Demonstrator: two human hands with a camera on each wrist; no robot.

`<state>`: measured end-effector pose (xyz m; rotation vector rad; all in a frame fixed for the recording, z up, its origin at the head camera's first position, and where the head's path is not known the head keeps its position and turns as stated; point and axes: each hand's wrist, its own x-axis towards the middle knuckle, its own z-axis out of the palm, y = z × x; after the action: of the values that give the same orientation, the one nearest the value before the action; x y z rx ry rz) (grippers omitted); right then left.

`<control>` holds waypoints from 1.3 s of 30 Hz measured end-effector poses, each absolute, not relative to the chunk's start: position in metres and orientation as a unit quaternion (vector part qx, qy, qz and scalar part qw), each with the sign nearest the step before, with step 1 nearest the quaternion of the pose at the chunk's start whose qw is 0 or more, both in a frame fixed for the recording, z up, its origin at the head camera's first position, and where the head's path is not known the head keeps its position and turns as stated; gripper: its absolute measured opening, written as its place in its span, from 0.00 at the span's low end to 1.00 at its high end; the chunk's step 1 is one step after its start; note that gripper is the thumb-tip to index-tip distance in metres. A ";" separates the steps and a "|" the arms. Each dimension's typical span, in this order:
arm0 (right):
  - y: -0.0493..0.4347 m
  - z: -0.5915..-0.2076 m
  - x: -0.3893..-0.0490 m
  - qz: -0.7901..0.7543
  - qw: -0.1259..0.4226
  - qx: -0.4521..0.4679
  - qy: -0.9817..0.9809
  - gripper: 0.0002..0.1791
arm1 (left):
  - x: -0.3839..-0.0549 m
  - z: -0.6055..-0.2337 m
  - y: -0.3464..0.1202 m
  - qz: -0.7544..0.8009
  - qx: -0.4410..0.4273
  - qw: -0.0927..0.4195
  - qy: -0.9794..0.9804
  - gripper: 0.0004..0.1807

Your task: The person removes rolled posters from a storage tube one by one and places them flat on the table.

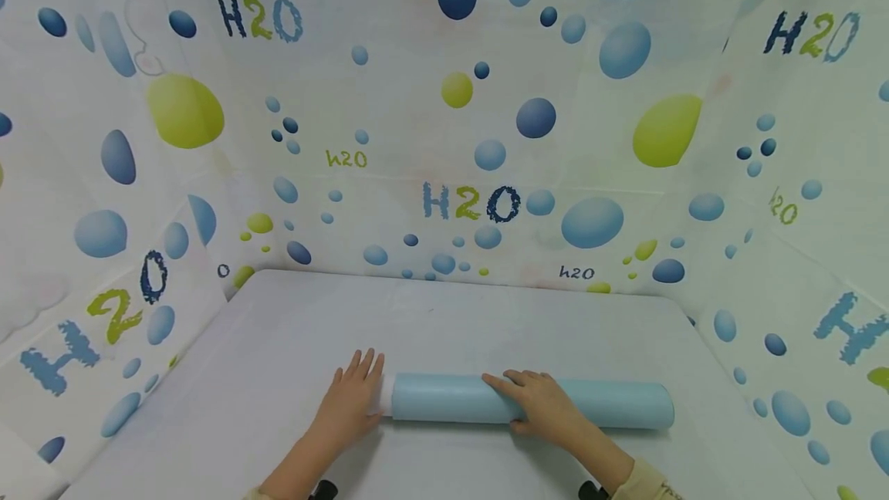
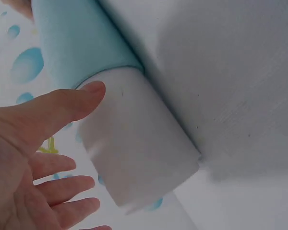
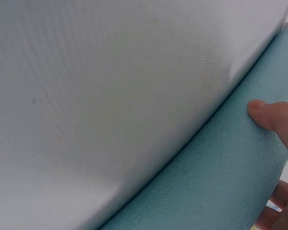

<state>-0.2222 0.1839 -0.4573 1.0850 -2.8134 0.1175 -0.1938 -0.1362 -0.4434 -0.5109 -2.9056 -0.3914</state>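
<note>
- A long, pale-blue roll with a finely creased surface (image 1: 618, 404) lies crosswise on the near part of the white table (image 1: 486, 322); I see a smooth white cylinder (image 2: 139, 139) jutting from its left end.
- The left hand (image 1: 353, 398) is at that white end, fingers spread, thumb over it near the blue edge.
- The right hand (image 1: 545, 407) straddles the blue roll, fingers loosely spread, thumb against the near side.
- Behind stands a white, dotted "H2O" backdrop (image 1: 396, 99).

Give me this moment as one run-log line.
left hand: at white inner roll | right hand: on light-blue roll | support: white tabletop
</note>
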 end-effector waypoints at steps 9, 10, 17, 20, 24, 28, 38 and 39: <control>0.184 -0.457 -0.222 0.039 0.056 0.357 -0.931 0.46 | -0.201 -0.447 -0.120 -0.104 -0.202 0.044 -0.973 0.42; 0.184 -0.457 -0.222 0.040 0.056 0.358 -0.931 0.45 | -0.201 -0.447 -0.118 -0.102 -0.202 0.046 -0.973 0.41; 0.185 -0.457 -0.222 0.045 0.055 0.358 -0.931 0.46 | -0.202 -0.449 -0.115 -0.088 -0.200 0.070 -0.973 0.41; 0.185 -0.458 -0.221 0.048 0.057 0.358 -0.931 0.46 | -0.202 -0.449 -0.115 -0.081 -0.201 0.074 -0.973 0.42; 0.184 -0.459 -0.221 0.048 0.060 0.357 -0.931 0.46 | -0.203 -0.450 -0.116 -0.075 -0.201 0.086 -0.973 0.41; 0.184 -0.459 -0.221 0.042 0.058 0.356 -0.932 0.46 | -0.202 -0.450 -0.120 -0.071 -0.196 0.096 -0.973 0.37; 0.184 -0.456 -0.221 0.034 0.064 0.354 -0.933 0.45 | -0.204 -0.454 -0.132 -0.079 -0.198 0.114 -0.970 0.34; 0.185 -0.455 -0.221 0.034 0.064 0.354 -0.932 0.45 | -0.204 -0.454 -0.133 -0.081 -0.196 0.116 -0.970 0.34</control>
<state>-0.2207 0.1845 -0.4555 1.0689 -2.8155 0.1027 -0.2045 -0.1326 -0.4543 -0.5755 -2.8413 -0.2384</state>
